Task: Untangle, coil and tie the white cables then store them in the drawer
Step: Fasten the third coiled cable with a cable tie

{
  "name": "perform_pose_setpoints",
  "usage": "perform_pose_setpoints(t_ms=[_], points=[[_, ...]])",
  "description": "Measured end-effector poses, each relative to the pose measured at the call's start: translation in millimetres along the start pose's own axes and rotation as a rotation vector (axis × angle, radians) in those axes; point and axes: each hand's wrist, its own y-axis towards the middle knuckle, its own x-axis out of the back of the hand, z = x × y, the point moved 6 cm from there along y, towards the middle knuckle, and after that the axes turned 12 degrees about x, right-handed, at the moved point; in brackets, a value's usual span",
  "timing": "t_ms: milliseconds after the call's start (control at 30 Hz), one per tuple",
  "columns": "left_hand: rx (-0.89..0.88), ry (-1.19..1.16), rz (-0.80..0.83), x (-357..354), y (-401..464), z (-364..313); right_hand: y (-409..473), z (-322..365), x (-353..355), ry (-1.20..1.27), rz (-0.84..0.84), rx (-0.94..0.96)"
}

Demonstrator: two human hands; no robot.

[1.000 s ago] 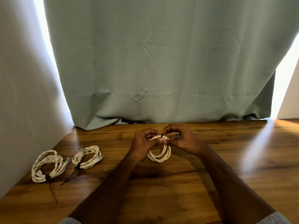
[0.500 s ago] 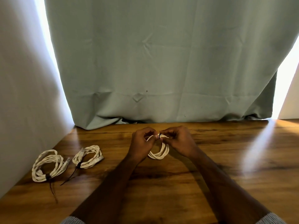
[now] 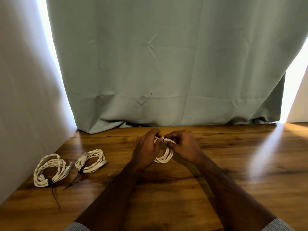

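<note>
Head view: the left hand (image 3: 146, 151) and right hand (image 3: 182, 147) are meeting over the far middle of the wooden table (image 3: 216, 189), fingers curled, both pinching the top of a white cable coil (image 3: 164, 158). A dark tie (image 3: 164, 139) is sitting between the fingertips. Two tied coils are lying well to the left: the outer coil (image 3: 50, 170) near the wall, the inner coil (image 3: 90, 161) just beside it. A green curtain (image 3: 166, 64) is hanging behind.
</note>
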Motion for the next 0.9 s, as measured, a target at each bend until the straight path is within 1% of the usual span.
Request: perform_pose_setpoints(t_ms=[100,167,233,333,467,567,600,667,767,833,900], points=[[-0.034,-0.012,-0.044,5,3,-4,-1,-3,0,0.011,-0.006,-0.006],[-0.014,-0.079,-0.017,6,4,-2,-1,-5,0,0.030,-0.019,-0.025],[0.008,-0.094,0.023,6,4,0,-2,-6,-1,0.055,-0.033,-0.063],[-0.010,0.045,0.038,6,3,-3,-4,-8,-3,0.102,-0.061,-0.122],[-0.018,0.277,0.072,3,1,-8,-4,-5,-4,0.101,-0.080,-0.137],[0.002,0.356,0.068,2,0,-8,-4,-3,-4,0.115,-0.074,-0.150],[0.020,0.336,0.066,2,0,-6,-4,-2,-5,0.116,-0.075,-0.153],[0.085,0.207,0.049,4,-1,0,-4,-3,-7,0.116,-0.077,-0.164],[0.150,-0.027,-0.059,20,-3,11,-10,-3,-13,0.161,-0.077,-0.221],[0.157,-0.039,-0.108,35,-10,9,-12,0,-17,0.200,-0.072,-0.268],[0.143,0.044,-0.161,53,-22,7,-11,3,-22,0.247,-0.099,-0.295]])
